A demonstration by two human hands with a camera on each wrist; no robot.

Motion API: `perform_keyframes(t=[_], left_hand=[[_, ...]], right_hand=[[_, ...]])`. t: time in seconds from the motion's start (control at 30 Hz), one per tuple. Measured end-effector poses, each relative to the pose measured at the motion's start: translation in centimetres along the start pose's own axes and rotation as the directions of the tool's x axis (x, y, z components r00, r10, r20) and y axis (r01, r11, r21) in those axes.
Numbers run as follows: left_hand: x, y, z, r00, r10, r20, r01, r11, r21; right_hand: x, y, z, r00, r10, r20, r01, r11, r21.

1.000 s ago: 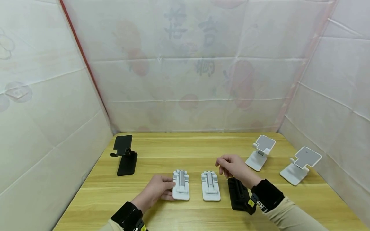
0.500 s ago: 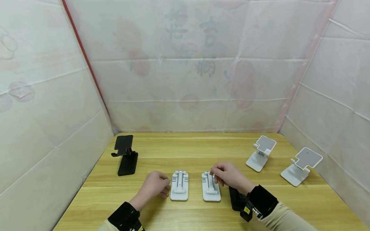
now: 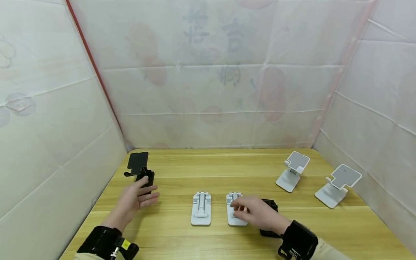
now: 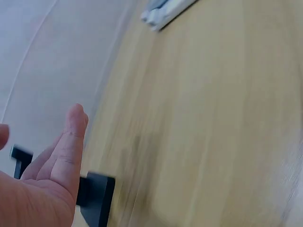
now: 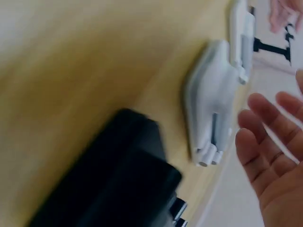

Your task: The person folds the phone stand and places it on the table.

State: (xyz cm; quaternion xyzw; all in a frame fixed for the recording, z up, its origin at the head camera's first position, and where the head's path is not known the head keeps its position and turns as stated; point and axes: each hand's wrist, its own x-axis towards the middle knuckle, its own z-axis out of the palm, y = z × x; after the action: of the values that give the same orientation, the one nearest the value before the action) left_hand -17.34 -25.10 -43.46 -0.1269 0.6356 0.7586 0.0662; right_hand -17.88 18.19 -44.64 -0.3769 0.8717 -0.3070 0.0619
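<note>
My left hand (image 3: 133, 200), with its fingers straight, is by the unfolded black phone stand (image 3: 138, 161) at the left. It covers part of the stand's base, and I cannot tell whether it touches it. In the left wrist view a corner of that base (image 4: 98, 196) shows behind the palm. My right hand (image 3: 260, 213) hovers with loosely bent fingers over the right one of two folded white phone stands (image 3: 238, 220) and holds nothing. The other folded white stand (image 3: 201, 211) lies to its left. A folded black phone stand (image 3: 270, 233) is partly hidden under the right hand and wrist.
Two unfolded white phone stands (image 3: 288, 180) (image 3: 330, 196) stand at the right side of the wooden table (image 3: 208, 166). Pale sheets (image 3: 208, 90) wall off the table's back and sides.
My left hand has let go of the left folded white stand, which shifted slightly left, and moved over to the black stand. My right hand moved left from the folded black stand over the white one.
</note>
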Motion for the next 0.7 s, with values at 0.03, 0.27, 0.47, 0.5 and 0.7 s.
perform_keyframes(t=[0.03,0.27,0.47,0.5,0.7], left_hand=[[0.0,0.2,-0.6,1.0,-0.01,0.006,0.01,0.999,-0.035],[0.1,1.1,-2.5,0.999,-0.042,0.01,0.043,0.967,-0.249],[0.3,1.8,-2.8,1.0,-0.03,-0.009,0.026,0.947,-0.32],[0.3,1.8,-2.8,0.999,-0.032,-0.012,0.026,0.943,-0.332],[0.6,2.2,-3.0,0.999,-0.036,-0.013,0.029,0.926,-0.376]], right_hand=[[-0.3,-0.1,0.2,0.999,-0.033,0.018,0.034,0.998,-0.043],[-1.8,0.0,1.3,0.973,-0.218,0.069,0.228,0.902,-0.366],[-2.0,1.1,1.6,0.977,-0.2,0.08,0.214,0.854,-0.474],[-2.0,1.3,1.6,0.978,-0.192,0.085,0.209,0.851,-0.482],[-2.1,2.4,1.8,0.982,-0.148,0.116,0.186,0.859,-0.476]])
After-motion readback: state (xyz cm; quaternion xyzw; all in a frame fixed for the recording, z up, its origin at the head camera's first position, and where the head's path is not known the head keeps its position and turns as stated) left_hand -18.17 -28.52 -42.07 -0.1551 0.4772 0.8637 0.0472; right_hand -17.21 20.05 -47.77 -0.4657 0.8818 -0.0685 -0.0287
